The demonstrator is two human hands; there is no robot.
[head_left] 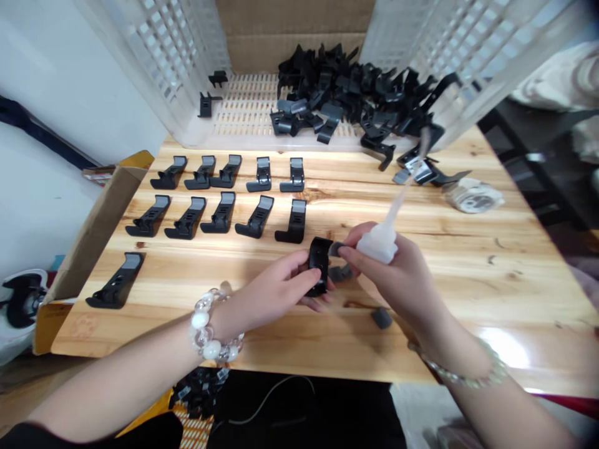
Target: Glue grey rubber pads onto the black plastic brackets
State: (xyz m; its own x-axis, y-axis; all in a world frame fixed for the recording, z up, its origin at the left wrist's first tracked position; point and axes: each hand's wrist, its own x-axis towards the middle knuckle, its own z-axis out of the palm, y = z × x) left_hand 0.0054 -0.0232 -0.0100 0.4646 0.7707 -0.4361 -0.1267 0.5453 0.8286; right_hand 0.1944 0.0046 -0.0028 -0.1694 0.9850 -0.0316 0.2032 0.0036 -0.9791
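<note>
A person's left hand (276,284) clenches a black plastic bracket (319,265) upright on its edge, fingers wrapped around it, just above the wooden desk (468,280). The right hand (393,274) grips a white squeeze bottle (378,243), its long thin nozzle (402,187) pointing up and away and blurred toward the tip. A small grey pad (335,249) sits at the right hand's fingertips, against the bracket; whether it is pinched there is hard to tell. Two more grey pads lie on the desk, one (341,272) just beside the hands and another (382,318) nearer the desk's front edge.

To the left, eleven finished-looking black brackets (294,221) lie in two rows of five, with a single one (116,280) below them, each topped by a grey patch. Beyond them, a heap of black brackets (346,93) fills a white lattice plastic crate (163,56), with a few spilling onto the desk at right, near a white roll (472,196). A cardboard box flap (93,231) stands along the desk's left edge. Beaded bracelets circle both wrists, the larger (215,327) on the left.
</note>
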